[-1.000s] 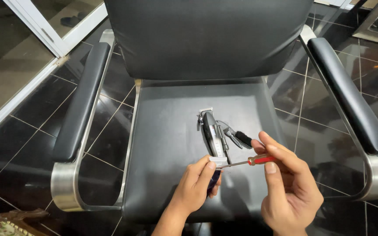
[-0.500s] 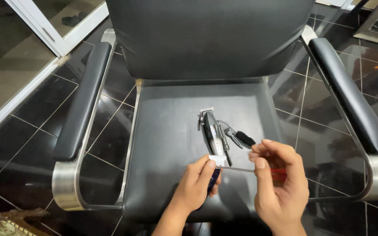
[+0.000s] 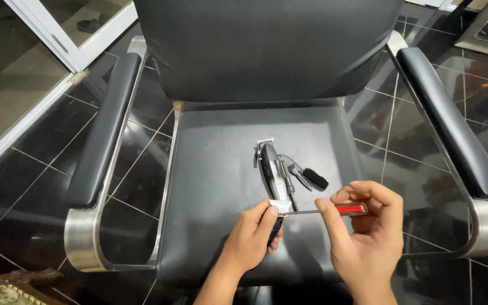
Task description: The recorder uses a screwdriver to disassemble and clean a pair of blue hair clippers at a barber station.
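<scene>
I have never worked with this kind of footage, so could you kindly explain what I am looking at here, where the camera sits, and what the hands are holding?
There is no machine here: a person works with two bare hands, and the single camera sits on their head, looking down. Below is a black padded chair seat with metal-framed armrests, standing on dark glossy floor tiles. On the seat lies a hair clipper, and beside it a small black cleaning brush. The left hand steadies the near end of the clipper, its fingers on a small white part there. The right hand holds a screwdriver with a red handle sideways, its thin metal shaft pointing at that white part.
</scene>
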